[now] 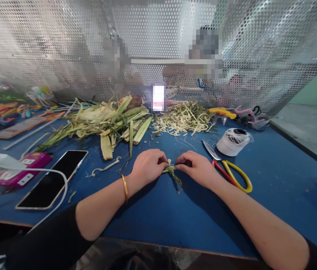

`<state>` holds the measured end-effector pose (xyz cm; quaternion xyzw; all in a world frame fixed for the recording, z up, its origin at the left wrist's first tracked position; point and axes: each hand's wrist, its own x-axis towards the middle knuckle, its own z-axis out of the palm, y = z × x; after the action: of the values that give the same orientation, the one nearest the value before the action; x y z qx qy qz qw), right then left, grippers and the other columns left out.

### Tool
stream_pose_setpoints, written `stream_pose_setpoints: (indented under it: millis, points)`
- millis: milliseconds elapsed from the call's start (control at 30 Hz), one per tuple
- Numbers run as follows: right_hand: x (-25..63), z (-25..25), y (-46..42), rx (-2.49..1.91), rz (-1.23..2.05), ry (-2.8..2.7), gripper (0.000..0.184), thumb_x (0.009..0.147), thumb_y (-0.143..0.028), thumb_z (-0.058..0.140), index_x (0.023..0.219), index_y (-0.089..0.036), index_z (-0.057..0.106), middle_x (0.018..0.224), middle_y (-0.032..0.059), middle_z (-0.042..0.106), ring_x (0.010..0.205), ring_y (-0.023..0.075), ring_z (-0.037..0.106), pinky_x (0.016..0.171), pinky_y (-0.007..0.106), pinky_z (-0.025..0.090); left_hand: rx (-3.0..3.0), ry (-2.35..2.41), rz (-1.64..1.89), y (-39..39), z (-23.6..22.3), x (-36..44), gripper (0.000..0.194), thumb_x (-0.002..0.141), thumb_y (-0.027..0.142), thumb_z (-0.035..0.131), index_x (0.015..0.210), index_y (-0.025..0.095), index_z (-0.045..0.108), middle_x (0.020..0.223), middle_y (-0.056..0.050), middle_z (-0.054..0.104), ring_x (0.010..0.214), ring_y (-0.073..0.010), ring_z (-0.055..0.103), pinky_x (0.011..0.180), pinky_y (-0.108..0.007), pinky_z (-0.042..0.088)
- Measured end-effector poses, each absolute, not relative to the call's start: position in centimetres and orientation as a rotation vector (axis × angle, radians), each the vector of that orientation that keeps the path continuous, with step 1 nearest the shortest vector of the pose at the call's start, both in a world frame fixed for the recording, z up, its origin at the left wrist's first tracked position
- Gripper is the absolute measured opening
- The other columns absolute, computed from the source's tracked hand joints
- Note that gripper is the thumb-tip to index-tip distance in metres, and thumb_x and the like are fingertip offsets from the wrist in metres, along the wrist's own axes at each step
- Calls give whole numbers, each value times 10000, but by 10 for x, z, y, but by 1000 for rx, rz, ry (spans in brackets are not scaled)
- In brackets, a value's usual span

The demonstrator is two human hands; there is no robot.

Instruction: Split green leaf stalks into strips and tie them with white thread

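Between my two hands, a small knotted piece of green plant strips (171,171) sits just over the blue tabletop, its loose ends hanging toward me. My left hand (149,165) has a gold bangle at the wrist, and its thumb and fingers pinch the left side of the knotted piece. On the other side, my right hand (193,167) has its fingertips pressed together at the right edge of the piece. Whether those fingertips hold a strip or a thin thread is too small to tell. Scissors (226,168) with red and yellow handles lie beside my right hand.
A white thread spool (233,141) stands behind the scissors. Long green stalks and leaves (113,116) are heaped at the back left, with shredded strips (186,118) to their right. A phone (53,180) and a purple power strip (23,170) with white cables lie left. Perforated metal sheeting (152,33) borders the back.
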<state>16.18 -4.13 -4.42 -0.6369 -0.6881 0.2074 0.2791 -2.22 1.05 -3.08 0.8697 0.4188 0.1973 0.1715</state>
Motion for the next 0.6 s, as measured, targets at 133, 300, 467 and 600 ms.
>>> stream_pose_setpoints:
  millis: [133,300,467,600]
  points:
    - [162,-48,-39,-1699,520,-1861,164,796,-295,560,656,-209,559,727,-1,544,681,148,516,643,278,371,2454,1201,548,10,-31,-22,78,750,204,600,673,203,611,753,-2,637,743,-161,566,629,-262,371]
    - [163,-43,-40,-1660,618,-1729,220,826,-359,492,664,-211,506,644,-17,530,639,149,484,611,277,361,2469,1225,567,8,-31,-21,68,791,219,572,725,207,586,764,-4,638,737,-166,570,628,-268,380]
    - [159,-36,-45,-1627,868,-1567,255,800,-434,507,695,-203,542,560,-34,522,537,126,441,538,261,325,2669,1212,448,3,-31,-20,84,831,172,495,769,199,544,764,-29,625,751,-190,563,641,-296,384]
    - [156,-31,-47,-1538,1048,-1423,262,770,-451,517,700,-199,537,554,-43,521,493,106,442,523,253,342,2785,1188,398,1,-32,-19,98,852,160,452,803,196,530,796,-44,624,775,-200,558,673,-313,391]
